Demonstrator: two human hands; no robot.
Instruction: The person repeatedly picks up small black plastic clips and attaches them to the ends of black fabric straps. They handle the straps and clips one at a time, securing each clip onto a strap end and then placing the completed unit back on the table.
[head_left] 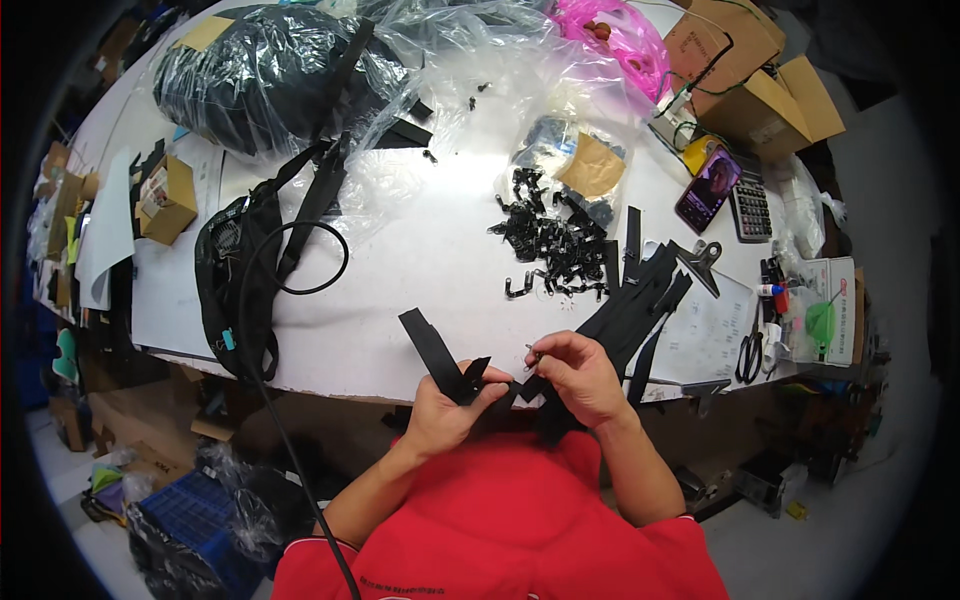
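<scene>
Near the table's front edge my left hand [445, 414] is closed round a black zipper tape [427, 346], whose flat end sticks up past the fingers. Just to its right, my right hand [583, 378] pinches a small zipper slider [530, 350] between thumb and fingertips. The slider is held apart from the tape and is too small to show in detail. Beyond my right hand lies a loose pile of black zipper sliders [548, 238]. A bundle of long black zipper tapes [630, 318] runs from the table down beside my right wrist.
A black bag with straps [238, 255] and a looped black cable [345, 262] lie left. Behind is a plastic-wrapped black bundle [270, 80]. Rightward are a phone [707, 188], a calculator [751, 211], a bulldog clip [703, 262], scissors [749, 357] and a cardboard box [775, 110].
</scene>
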